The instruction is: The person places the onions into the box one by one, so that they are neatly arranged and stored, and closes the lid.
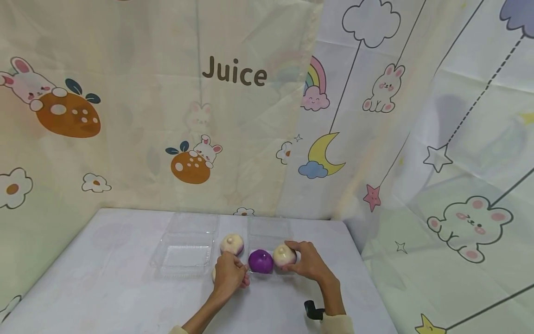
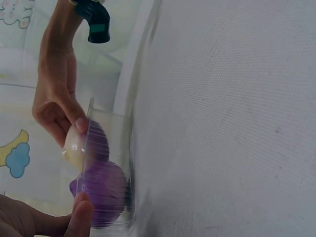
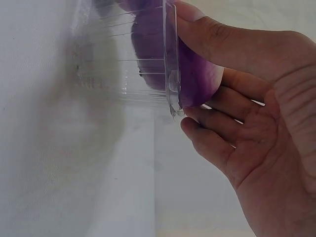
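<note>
My right hand (image 1: 310, 262) grips a cream-and-purple turnip (image 1: 284, 256) between thumb and fingers, at the right end of a clear plastic box (image 3: 123, 59). In the left wrist view this turnip (image 2: 74, 148) sits partly below the box's rim. A purple turnip (image 1: 260, 262) lies beside it in the box. My left hand (image 1: 228, 274) pinches the box's rim at the left end, its thumb showing in the left wrist view. Behind that hand stands another cream-topped turnip (image 1: 232, 244). One more, mostly hidden by the left hand, peeks out at its left side.
A second clear plastic box (image 1: 187, 257) lies with its lid raised on the left of the white table (image 1: 112, 278). The first box's lid (image 1: 269, 227) stretches toward the back. A dark device (image 1: 313, 310) is at the right wrist. Printed curtains hang behind and at the right.
</note>
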### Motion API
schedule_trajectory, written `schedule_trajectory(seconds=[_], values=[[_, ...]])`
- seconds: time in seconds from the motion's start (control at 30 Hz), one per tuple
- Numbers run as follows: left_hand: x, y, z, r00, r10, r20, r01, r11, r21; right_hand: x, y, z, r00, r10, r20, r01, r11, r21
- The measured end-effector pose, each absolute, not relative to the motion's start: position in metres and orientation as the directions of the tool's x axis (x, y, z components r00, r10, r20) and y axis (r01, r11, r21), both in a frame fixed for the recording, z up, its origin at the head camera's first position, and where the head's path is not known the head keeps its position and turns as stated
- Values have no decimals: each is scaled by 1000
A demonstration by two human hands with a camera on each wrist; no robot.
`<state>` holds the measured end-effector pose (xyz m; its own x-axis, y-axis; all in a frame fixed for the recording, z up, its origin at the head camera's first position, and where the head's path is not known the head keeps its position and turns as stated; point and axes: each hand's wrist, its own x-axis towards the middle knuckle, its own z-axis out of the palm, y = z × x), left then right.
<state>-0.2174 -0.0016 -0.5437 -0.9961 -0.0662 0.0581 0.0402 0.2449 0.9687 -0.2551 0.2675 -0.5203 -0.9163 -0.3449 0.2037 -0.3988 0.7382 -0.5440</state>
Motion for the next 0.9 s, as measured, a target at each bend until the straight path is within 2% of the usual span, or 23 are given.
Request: schedule_trajectory(seconds=[0.9], values=[[-218, -2, -542, -997, -65, 44, 27, 247, 969, -248, 255, -515, -940, -316, 133, -342, 847, -407]])
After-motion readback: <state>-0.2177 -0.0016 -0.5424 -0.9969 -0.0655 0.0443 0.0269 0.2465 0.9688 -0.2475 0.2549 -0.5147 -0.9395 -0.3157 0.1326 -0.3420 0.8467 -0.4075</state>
